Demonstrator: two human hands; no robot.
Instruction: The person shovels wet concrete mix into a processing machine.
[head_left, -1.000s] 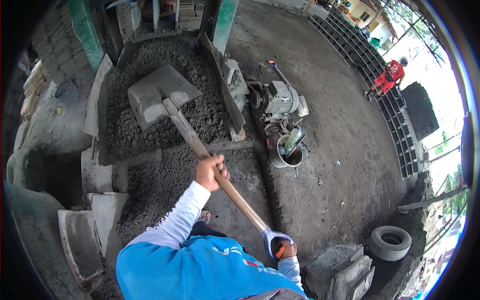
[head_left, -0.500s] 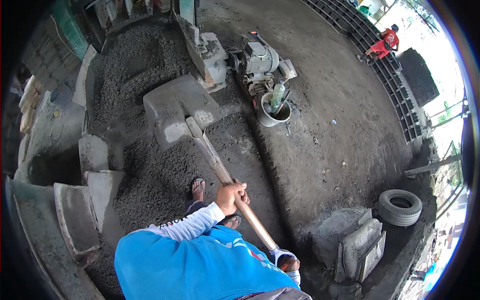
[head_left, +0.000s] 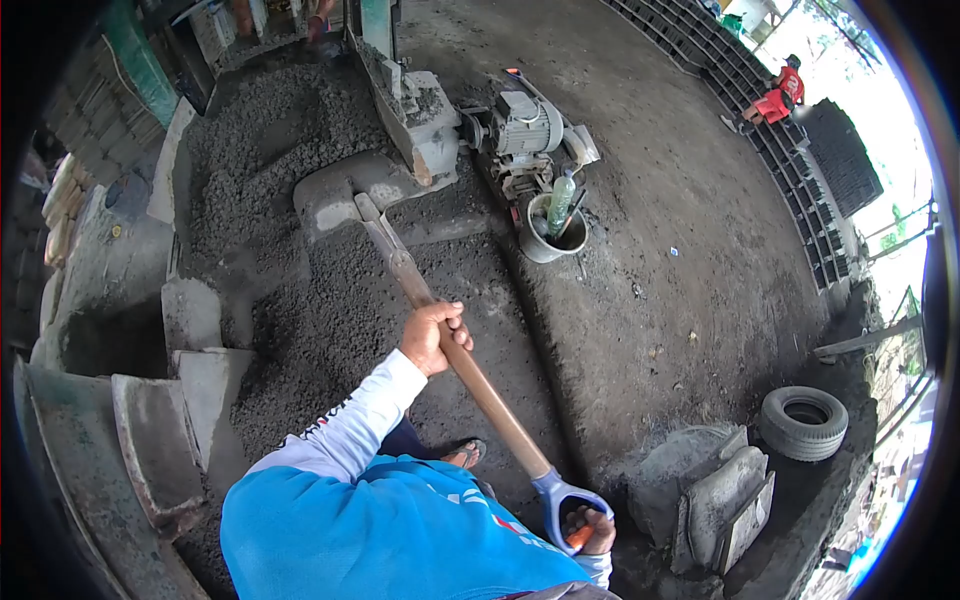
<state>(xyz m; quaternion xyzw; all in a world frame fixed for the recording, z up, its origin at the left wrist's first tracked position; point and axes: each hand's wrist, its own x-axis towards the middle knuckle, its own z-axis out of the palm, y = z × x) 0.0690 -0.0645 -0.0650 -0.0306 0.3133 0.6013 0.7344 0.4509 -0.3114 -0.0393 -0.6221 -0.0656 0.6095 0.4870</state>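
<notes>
A shovel slants across the middle of the view, its blade [head_left: 350, 190] sunk partly into the dark, wet mix [head_left: 270, 120] at the upper left. My left hand [head_left: 433, 338] is wrapped round the wooden shaft [head_left: 485, 395] about halfway along. At the lower end, my right hand [head_left: 592, 528] grips the blue D-shaped handle [head_left: 548, 492]. More of the crumbly mix [head_left: 300, 340] lies on the ground below the blade, left of the shaft.
An electric motor [head_left: 527, 125] stands beyond the shovel, with a bucket [head_left: 540, 245] holding a bottle beside it. A tyre [head_left: 803, 422] and stacked slabs [head_left: 725, 510] lie at the lower right. A person in red [head_left: 782, 92] is by the block rows, far right. Curved metal panels [head_left: 160, 440] stand left.
The shovel blade has moved up and away into the mix, and my left hand has gone forward with the shaft. My right hand and the handle show more fully. Part of another person appears top left.
</notes>
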